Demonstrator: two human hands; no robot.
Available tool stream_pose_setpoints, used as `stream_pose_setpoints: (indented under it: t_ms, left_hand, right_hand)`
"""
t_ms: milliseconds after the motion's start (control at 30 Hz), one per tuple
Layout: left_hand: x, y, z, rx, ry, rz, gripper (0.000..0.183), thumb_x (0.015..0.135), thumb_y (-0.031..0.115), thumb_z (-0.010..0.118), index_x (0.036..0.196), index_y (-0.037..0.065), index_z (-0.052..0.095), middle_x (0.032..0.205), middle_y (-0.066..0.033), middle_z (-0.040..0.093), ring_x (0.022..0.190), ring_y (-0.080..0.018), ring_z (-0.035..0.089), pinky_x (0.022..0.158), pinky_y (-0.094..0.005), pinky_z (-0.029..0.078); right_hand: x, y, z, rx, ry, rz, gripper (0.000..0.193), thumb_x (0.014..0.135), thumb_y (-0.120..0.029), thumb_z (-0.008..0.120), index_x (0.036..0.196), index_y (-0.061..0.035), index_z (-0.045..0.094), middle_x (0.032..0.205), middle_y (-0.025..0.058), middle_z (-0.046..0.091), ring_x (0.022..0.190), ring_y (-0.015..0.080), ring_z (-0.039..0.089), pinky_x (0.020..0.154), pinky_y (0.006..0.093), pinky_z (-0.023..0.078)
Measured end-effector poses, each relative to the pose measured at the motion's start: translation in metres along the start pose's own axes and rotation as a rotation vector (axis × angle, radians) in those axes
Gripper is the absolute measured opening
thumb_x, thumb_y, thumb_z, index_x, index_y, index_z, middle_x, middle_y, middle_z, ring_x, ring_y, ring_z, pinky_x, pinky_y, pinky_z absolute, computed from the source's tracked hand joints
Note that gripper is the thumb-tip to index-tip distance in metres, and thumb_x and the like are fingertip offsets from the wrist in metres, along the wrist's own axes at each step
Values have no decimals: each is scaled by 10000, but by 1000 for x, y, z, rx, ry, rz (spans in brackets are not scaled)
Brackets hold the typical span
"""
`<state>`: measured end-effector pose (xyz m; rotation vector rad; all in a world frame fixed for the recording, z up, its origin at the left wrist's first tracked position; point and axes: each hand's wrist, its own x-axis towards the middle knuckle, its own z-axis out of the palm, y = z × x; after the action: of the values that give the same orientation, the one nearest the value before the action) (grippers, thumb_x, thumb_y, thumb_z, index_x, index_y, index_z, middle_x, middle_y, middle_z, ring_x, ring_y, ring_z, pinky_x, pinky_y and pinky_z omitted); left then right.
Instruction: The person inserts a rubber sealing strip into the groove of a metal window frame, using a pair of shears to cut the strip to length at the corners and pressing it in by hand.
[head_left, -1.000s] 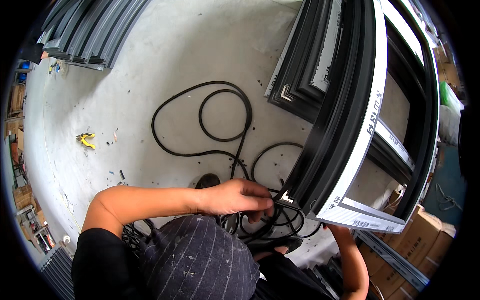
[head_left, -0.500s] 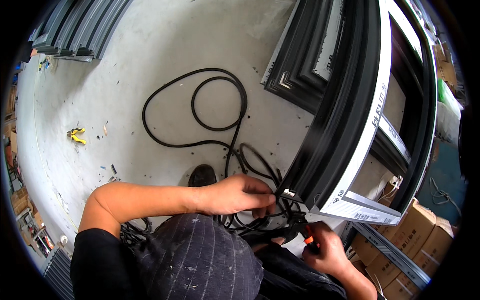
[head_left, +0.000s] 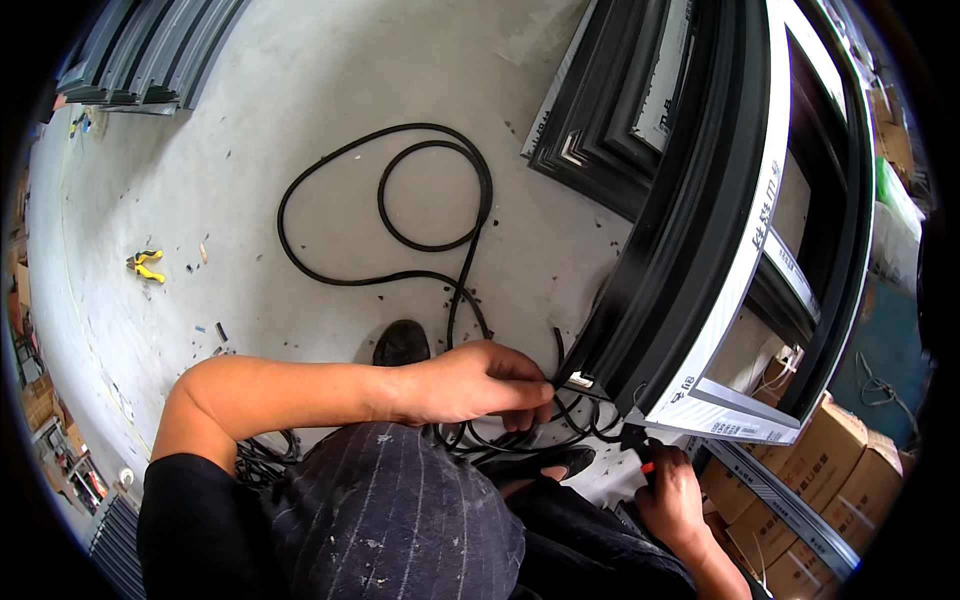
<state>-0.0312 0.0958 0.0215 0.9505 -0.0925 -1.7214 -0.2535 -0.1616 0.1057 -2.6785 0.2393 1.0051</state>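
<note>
My left hand (head_left: 485, 385) is closed in a pinch beside the lower corner of a black window frame (head_left: 665, 270). Between thumb and fingers runs a black rubber strip (head_left: 562, 385), whose coils trail below and behind the hand. In my right hand (head_left: 672, 497) is a cutter-like hand tool (head_left: 633, 440) with a dark head and an orange-red patch on its handle. The tool's head reaches up to the bottom edge of the frame; its jaws are too small to make out.
A long loop of the strip (head_left: 385, 278) lies on the floor ahead, near my shoe (head_left: 402, 344). Yellow-handled pliers (head_left: 147, 266) rest at the left. More frames (head_left: 595, 150) lean behind; cardboard boxes (head_left: 800, 480) stand at right. Metal profiles (head_left: 150, 55) are stacked far left.
My right hand has moved right with the tool, bringing its head against the frame's lower edge. A small strip loop near the left hand has pulled away. The left hand stays almost in place.
</note>
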Motion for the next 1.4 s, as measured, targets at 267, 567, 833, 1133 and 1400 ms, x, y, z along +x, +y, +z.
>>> stream_pose_setpoints:
  t_ms: [267,567,833,1133,1400]
  left_hand:
    - [1,0,2,-68,29,-46,280,968,249,549,943,1,678,847,-25,659,778,-97,582,767,-251,467]
    - [2,-2,0,-64,1,-39,281,969,264,556,963,7,671,871,-24,660,781,-97,584,771,-253,467]
    - [0,-3,3,-56,44,-1,292,962,268,559,919,8,682,811,-23,652,754,-94,580,743,-246,461]
    - [-3,-2,1,-10,0,26,271,985,227,538,978,-13,662,891,-27,663,791,-97,594,766,-248,475]
    - [-6,8,2,432,91,169,237,947,201,574,880,-1,678,779,-78,660,705,-148,629,663,-290,489]
  right_hand:
    - [2,-5,-18,1285,-601,433,297,841,5,586,1138,17,581,949,33,625,844,94,545,769,242,453]
    - [-11,13,26,1191,-601,611,417,765,27,615,1178,38,562,1109,133,640,992,211,628,819,317,527]
    - [31,-52,-46,611,-215,-91,513,688,-5,606,1187,53,501,966,241,570,875,413,568,763,417,476]
    - [61,-77,-61,539,-272,5,446,714,-10,558,1157,38,527,945,248,571,881,401,557,785,404,458]
    - [62,-80,-59,427,-239,-61,488,702,-38,593,1176,55,519,941,249,580,848,418,573,758,433,468]
